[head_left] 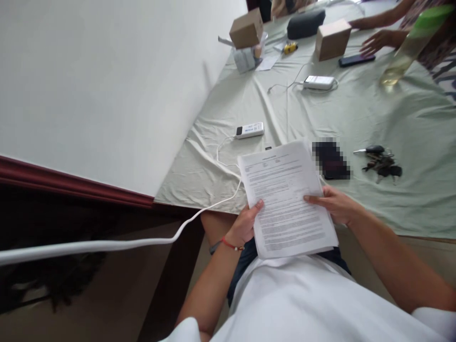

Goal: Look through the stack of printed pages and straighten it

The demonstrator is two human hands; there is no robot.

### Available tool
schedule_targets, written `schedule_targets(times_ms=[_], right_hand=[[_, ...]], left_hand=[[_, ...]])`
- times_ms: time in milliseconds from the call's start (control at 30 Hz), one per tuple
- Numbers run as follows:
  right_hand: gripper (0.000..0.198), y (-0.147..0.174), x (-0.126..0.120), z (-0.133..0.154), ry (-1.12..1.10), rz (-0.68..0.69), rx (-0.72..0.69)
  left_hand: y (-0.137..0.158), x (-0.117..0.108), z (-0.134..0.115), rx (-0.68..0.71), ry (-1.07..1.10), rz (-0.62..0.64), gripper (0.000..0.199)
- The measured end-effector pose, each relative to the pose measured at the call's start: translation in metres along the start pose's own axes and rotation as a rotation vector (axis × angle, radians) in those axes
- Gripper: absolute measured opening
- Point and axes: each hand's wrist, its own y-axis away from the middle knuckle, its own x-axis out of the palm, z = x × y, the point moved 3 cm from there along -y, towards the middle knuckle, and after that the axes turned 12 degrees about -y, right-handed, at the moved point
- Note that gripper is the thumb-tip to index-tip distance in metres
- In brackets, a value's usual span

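Note:
A small stack of printed papers (281, 209) is held in front of me, its upper part over the table's near edge and its lower part above my lap. My left hand (245, 221) grips the left edge, thumb on top and fingers hidden beneath. On the right edge, my right hand (335, 203) is closed the same way, its thumb lying across the text. The print is too small to read. Just beyond the papers lie a dark phone (331, 160), blurred into blocks, and a bunch of keys (383, 164).
A white power bank (250, 130) with a cable (178, 232) running left lies on the green tablecloth (374, 114). Farther back are another white device (318, 82), cardboard boxes (333, 40), a dark case (306, 23) and a tilted bottle (409, 52). Another person's hand (377, 42) rests near a phone (356, 60).

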Motion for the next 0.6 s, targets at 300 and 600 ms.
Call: schedule_targets(times_ms=[300, 600], right_hand=[[0.050, -0.001, 0.005, -0.026, -0.131, -0.048, 0.004], [0.043, -0.002, -0.002, -0.024, -0.069, -0.032, -0.065]], left_hand=[[-0.001, 0.002, 0.007, 0.100, -0.117, 0.042, 0.050], [0.005, 0.003, 0.001, 0.109, -0.157, 0.009, 0.045]])
